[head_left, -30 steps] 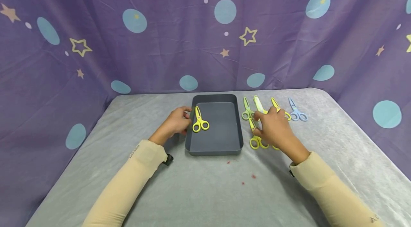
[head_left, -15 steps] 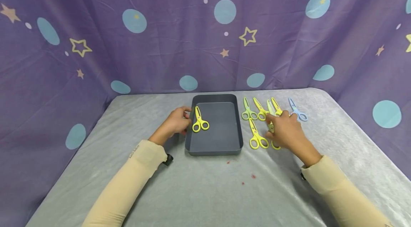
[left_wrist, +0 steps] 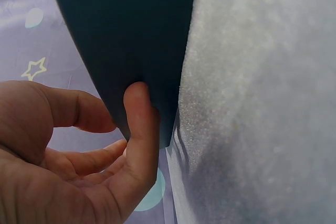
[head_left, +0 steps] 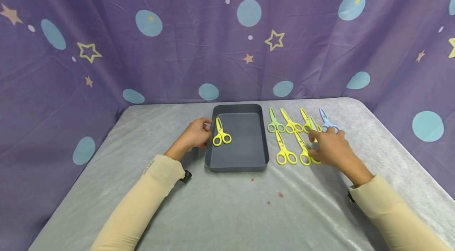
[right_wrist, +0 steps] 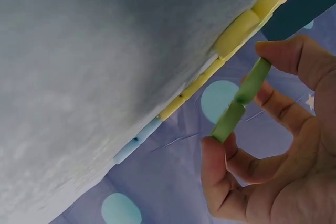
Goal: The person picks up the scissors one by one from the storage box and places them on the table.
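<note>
In the head view, my left hand (head_left: 195, 134) holds the left wall of a dark grey tray (head_left: 245, 156), one finger pressed on its outer face (left_wrist: 115, 40). Yellow scissors (head_left: 221, 134) lie inside the tray by its left wall. My right hand (head_left: 330, 146) pinches pale green scissors (right_wrist: 244, 98) by the handles, blades pointing away, just above the table. Beneath and beside it lie yellow scissors (head_left: 303, 150), with more yellow scissors (head_left: 307, 120) behind. Blue scissors (head_left: 325, 118) sit behind my right hand, their handles partly covered.
Right of the tray lie green scissors (head_left: 276, 120), yellow scissors (head_left: 290, 121) and, nearer me, yellow scissors (head_left: 283, 150). A grey cloth covers the table (head_left: 220, 211), with a few small red spots. A purple curtain (head_left: 199, 57) hangs behind.
My right hand has moved to the right, carrying the green scissors past the yellow ones, which come into fuller view. The left hand and the tray stay where they were.
</note>
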Available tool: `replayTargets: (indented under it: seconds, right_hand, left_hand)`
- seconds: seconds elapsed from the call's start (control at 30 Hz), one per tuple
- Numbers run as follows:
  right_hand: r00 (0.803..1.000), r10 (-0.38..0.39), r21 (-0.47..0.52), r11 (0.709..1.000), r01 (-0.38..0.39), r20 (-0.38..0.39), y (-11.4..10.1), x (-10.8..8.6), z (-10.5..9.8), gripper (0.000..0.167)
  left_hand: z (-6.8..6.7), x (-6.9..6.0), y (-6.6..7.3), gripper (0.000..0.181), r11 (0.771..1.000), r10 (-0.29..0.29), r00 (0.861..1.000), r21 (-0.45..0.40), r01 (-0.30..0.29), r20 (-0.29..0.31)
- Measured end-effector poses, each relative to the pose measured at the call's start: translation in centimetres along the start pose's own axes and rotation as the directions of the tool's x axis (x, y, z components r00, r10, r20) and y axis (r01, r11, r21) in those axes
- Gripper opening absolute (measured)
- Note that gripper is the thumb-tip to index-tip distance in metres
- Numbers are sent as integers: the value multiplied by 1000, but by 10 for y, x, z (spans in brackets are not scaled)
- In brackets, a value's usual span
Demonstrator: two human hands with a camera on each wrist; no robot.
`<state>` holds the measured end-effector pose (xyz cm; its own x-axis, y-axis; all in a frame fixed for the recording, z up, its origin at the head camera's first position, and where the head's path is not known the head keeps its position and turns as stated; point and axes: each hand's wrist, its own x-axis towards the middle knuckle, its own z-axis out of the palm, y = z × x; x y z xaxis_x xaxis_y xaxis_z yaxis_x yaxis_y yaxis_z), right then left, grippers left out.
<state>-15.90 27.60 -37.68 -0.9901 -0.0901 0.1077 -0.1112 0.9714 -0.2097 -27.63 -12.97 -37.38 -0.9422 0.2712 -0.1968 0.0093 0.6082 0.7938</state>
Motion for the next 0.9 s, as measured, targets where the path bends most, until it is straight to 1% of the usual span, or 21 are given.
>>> replayTargets:
  seconds: [0.2,0.3,0.4,0.57,0.73,0.9]
  right_hand:
    - [999,-10,18,1000,9,44,11,-3,-3,30]
    - [998,-19,16,1000,18,52,16,-5,-4,32]
    - [997,-58,13,998,57,50,23,-7,-4,32]
    - [989,-136,-18,990,137,59,31,-9,-2,28]
    - [980,-178,-25,983,180,86,37,-12,-2,25]
    - [971,-193,3,981,195,141,37,-13,-4,24]
  left_hand:
    - [0,0,0,60,1000,1,1000,0,-1,-12]
    - [0,-1,1,60,1000,-4,1000,0,4,-12]
    - [0,-1,1,59,1000,-6,1000,2,6,-7]
    - [-1,-2,1,60,1000,-5,1000,-1,5,-3]
    - [0,-2,0,59,1000,0,1000,-3,0,-6]
    - [0,-2,1,58,1000,7,1000,-2,-7,-7]
